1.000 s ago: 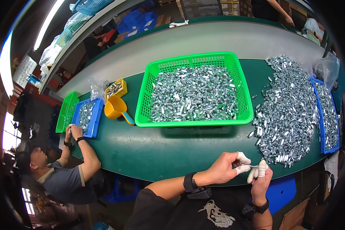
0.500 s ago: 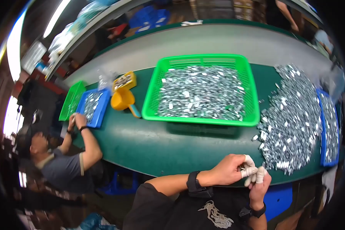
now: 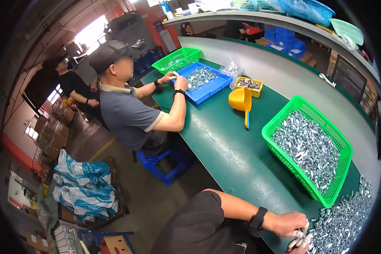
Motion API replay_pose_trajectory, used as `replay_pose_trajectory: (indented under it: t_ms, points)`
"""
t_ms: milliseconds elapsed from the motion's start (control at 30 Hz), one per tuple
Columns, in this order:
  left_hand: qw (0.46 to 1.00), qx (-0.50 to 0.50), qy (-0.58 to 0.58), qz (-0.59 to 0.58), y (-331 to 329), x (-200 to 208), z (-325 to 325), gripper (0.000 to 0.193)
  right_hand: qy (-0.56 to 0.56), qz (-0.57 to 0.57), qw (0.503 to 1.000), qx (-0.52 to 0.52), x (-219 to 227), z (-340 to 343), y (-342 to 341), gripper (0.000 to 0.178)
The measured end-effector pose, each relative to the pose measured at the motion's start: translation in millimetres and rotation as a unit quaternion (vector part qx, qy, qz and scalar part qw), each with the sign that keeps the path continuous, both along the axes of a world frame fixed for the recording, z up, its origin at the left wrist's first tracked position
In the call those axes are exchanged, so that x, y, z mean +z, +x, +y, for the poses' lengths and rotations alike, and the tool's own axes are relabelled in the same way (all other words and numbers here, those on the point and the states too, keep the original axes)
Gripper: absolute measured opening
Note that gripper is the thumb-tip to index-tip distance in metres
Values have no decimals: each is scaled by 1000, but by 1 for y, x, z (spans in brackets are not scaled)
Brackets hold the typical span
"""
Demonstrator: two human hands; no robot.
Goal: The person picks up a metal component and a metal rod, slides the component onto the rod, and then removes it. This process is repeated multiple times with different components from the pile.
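My left hand (image 3: 287, 223), white covers on its fingertips, is at the table's near edge at lower right with its fingers pinched together. Close against it is my right hand (image 3: 299, 244), also with white-covered fingers and partly cut off by the lower edge. Both hands are closed; whatever is between the fingers is too small or hidden. Just beyond them spreads a loose pile of small shiny silver metal pieces (image 3: 343, 224). Above the pile stands a large green plastic basket (image 3: 293, 168), filled with similar metal pieces (image 3: 307, 148).
Farther left along the green table (image 3: 224, 152), a co-worker (image 3: 131, 106) handles something over a blue tray (image 3: 209, 89) of metal pieces. A small green basket (image 3: 156, 65), yellow scoop (image 3: 240, 100), yellow box (image 3: 254, 92) and clear bag (image 3: 231, 70) stand nearby. Sacks (image 3: 84, 186) lie on the left.
My view has swung left, so the co-worker and floor now show more and the right-hand blue tray has left the picture. My hands stay close together, fingers pinched.
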State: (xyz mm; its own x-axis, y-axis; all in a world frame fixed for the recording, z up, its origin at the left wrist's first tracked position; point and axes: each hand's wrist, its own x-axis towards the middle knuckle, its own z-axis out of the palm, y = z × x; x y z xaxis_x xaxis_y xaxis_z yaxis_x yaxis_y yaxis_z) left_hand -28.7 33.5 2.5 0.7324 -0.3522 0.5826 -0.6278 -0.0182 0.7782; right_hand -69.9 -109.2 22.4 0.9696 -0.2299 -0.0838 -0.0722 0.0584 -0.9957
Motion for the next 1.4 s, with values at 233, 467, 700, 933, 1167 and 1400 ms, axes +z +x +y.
replay_pose_trajectory:
  t_ms: [233,467,700,933,1167,1400]
  points:
    - [967,178,110,-148,56,22,41,10,113,16,989,-89,1,-22,4,30]
    - [852,429,205,-221,113,27,72,26,170,-45,982,-73,-31,-63,-7,35]
    - [953,41,266,-141,49,-13,-24,33,158,-50,978,-126,-28,-54,-15,45]
    - [942,64,327,-29,58,-51,-61,27,140,-41,979,-140,-35,-64,-29,43]
    - [931,41,364,-17,74,-57,-59,26,132,-43,982,-129,-32,-63,-30,44]
    - [965,33,250,77,55,-37,-35,31,131,-30,984,-118,-35,-63,-23,44]
